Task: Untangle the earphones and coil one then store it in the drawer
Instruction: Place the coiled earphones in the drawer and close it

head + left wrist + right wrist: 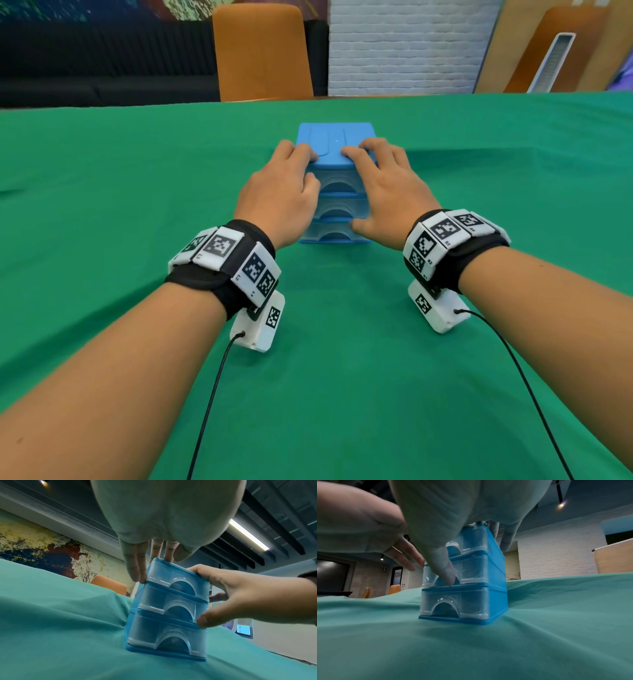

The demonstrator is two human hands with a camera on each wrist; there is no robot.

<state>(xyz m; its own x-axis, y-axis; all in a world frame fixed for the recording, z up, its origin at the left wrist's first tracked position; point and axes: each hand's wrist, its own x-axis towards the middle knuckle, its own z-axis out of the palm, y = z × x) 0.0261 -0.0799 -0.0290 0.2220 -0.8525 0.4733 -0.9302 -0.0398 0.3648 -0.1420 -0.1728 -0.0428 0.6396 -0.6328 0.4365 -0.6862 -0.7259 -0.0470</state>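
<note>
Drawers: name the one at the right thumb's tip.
The middle drawer: the right hand's thumb tip sits at its arched handle, under the top drawer, above the bottom drawer.

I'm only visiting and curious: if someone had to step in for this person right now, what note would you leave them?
Left hand: fingers straight, resting on the top and left side of the blue drawer unit.
Right hand: fingers on the unit's top, thumb against its front.
The unit stands on the green cloth; all three drawers look closed.
Earphones: in no view; the cloudy drawer fronts hide any contents.
Done: storing may be finished, but this is unconfirmed.
Left: check the drawers for a coiled earphone.
</note>
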